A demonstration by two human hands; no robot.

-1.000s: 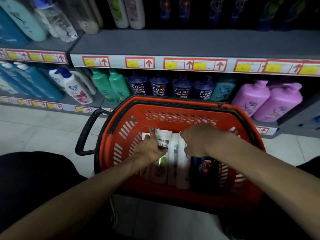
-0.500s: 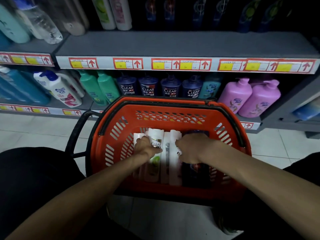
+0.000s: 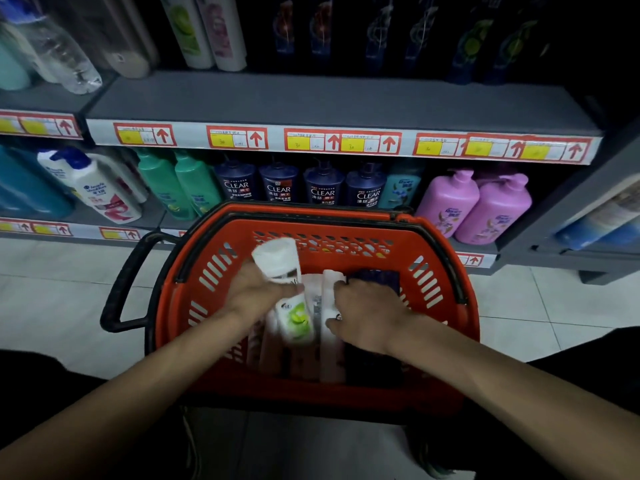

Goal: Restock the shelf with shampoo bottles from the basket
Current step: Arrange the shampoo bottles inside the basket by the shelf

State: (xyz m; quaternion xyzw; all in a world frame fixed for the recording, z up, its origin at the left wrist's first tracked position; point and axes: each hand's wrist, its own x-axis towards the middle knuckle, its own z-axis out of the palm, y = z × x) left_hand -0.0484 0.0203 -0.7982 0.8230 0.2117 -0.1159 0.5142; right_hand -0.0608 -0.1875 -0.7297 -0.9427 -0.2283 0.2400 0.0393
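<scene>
Under the grey shelf board (image 3: 329, 98), a white pump bottle (image 3: 93, 188) leans at the left, followed by two green bottles (image 3: 180, 185). The teal ones left of them are cut off by the frame edge. Nearer the person, the red basket (image 3: 433, 271) sits in front of the shelf, its black handle (image 3: 121, 289) sticking out to the left. Inside it the left grip (image 3: 258, 296) is clenched around a white bottle (image 3: 277, 259). That bottle is tilted with one end raised above the others, and it is blurred, so its label is hard to read. Beside it more pale bottles (image 3: 330, 355) lie flat, partly hidden by both arms. The right grip (image 3: 367, 317) lies over them and over a dark bottle (image 3: 375, 278), fingers bent down; whether it grasps anything cannot be told. Behind the basket stand dark blue bottles (image 3: 301, 185), their bases hidden by the rim, and at the right two pink bottles (image 3: 478, 209).
</scene>
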